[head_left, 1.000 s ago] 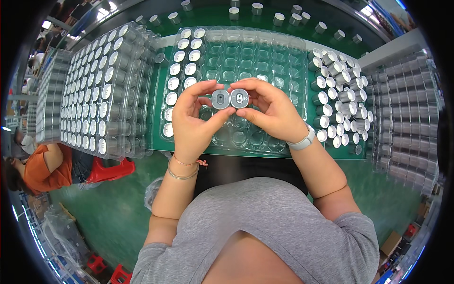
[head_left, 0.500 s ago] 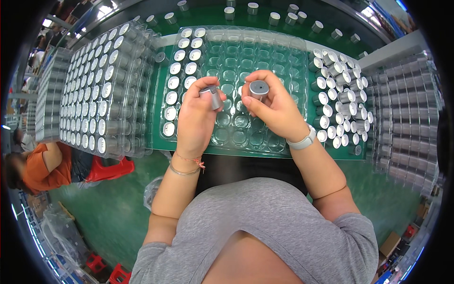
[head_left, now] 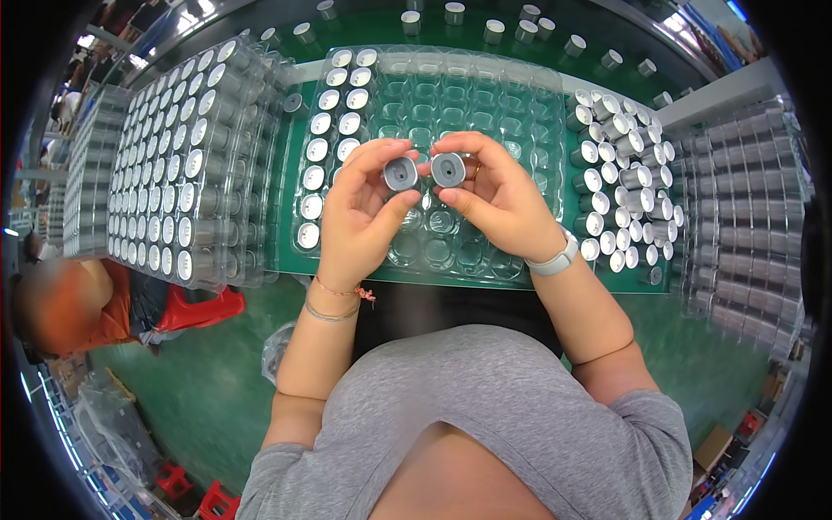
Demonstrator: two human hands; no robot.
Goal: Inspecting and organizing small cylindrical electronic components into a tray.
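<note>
My left hand (head_left: 357,212) is closed round a small grey metal cylinder (head_left: 400,174). Another one like it, a second grey cylinder (head_left: 448,171), sits in the fingers of my right hand (head_left: 507,199). Both cylinders turn their round grey ends toward me, each with a dark spot in the middle, and they are held side by side, close together. Below them lies a clear plastic tray (head_left: 472,97) with rows of pockets. White-topped cylinders (head_left: 319,150) fill two columns at its left side; the pockets to their right hold none that I can see, though my hands cover some.
Stacked trays full of cylinders (head_left: 186,165) rise at the left, more stacked trays (head_left: 741,217) at the right. Loose cylinders (head_left: 637,176) crowd the table's right part. Several cylinders (head_left: 494,32) stand on a green strip beyond. A person in orange (head_left: 74,299) sits at left.
My left hand has turned its cylinder so the grey end faces me. Both cylinders have come closer together, and the right one has moved left and tilted toward me.
</note>
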